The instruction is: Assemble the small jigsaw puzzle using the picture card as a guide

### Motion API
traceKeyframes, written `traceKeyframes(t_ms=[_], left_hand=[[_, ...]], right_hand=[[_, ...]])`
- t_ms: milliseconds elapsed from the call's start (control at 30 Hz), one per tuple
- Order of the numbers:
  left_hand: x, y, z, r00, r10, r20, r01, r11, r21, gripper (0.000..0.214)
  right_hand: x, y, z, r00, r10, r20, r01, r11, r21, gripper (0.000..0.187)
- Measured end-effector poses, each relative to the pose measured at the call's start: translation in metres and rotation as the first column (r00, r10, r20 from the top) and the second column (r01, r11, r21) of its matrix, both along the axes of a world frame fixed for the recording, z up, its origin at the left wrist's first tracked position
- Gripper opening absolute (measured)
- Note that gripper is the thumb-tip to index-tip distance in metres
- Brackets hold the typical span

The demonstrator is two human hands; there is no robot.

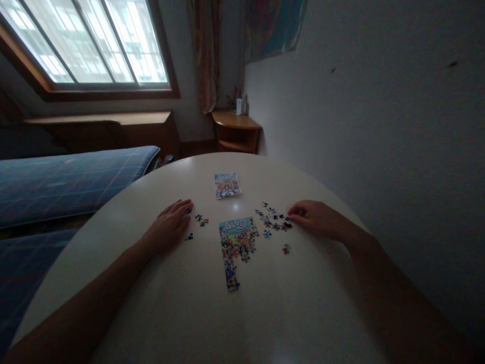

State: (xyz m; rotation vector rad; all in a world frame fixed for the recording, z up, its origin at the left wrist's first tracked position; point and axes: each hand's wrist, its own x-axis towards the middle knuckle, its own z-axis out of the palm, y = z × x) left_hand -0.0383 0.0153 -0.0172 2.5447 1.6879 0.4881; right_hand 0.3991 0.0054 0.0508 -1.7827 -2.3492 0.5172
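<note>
A partly assembled jigsaw puzzle (237,235) with "Bluey" lettering lies mid-table; its left column reaches farther toward me than the rest. My left hand (172,222) rests flat on the tabletop, fingers stretched out, beside several loose puzzle pieces (201,220). On the other side, my right hand (308,216) has its thumb and fingers pinched together at the edge of a scattered pile of puzzle pieces (272,217). Whatever sits between those fingertips is too small to make out. A single piece (286,248) lies apart, nearer to me.
A picture packet (227,186) lies beyond the puzzle on the round white table (182,303). To the left is a bed with a blue plaid cover (76,182). A wooden corner shelf (237,121) stands past the table, and a wall (379,131) runs along the right.
</note>
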Motion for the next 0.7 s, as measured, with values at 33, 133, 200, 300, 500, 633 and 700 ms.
traceKeyframes(t_ms=[33,133,200,300,500,633,700], left_hand=[[0.0000,-0.0002,-0.0001,1.000,-0.002,0.003,0.002,1.000,0.005,0.052],[-0.0005,-0.0008,-0.0005,1.000,-0.010,0.005,0.010,1.000,0.016,0.052],[-0.0010,-0.0009,-0.0010,1.000,-0.006,0.006,0.006,1.000,0.020,0.051],[-0.0021,-0.0004,-0.0020,1.000,-0.001,0.006,0.001,1.000,0.019,0.050],[-0.0022,0.0005,-0.0021,1.000,-0.009,0.006,0.009,1.000,0.019,0.050],[-0.0008,-0.0001,-0.0007,1.000,0.007,-0.001,-0.007,1.000,0.003,0.051],[-0.0005,-0.0003,-0.0002,1.000,0.009,-0.006,-0.009,1.000,-0.002,0.052]], right_hand=[[0.0001,-0.0002,0.0004,1.000,0.003,0.004,-0.003,1.000,-0.003,0.021],[0.0012,-0.0003,0.0001,1.000,0.009,0.007,-0.009,1.000,-0.011,0.021],[0.0015,-0.0004,-0.0006,1.000,0.007,0.006,-0.007,1.000,-0.011,0.021],[0.0006,-0.0013,-0.0003,1.000,-0.004,-0.006,0.004,1.000,-0.005,0.019],[-0.0029,-0.0031,0.0033,1.000,0.000,-0.003,0.000,1.000,-0.008,0.020],[-0.0049,-0.0045,0.0053,1.000,0.005,0.009,-0.006,1.000,0.008,0.021],[-0.0063,-0.0059,0.0067,1.000,0.022,0.004,-0.022,1.000,-0.002,0.021]])
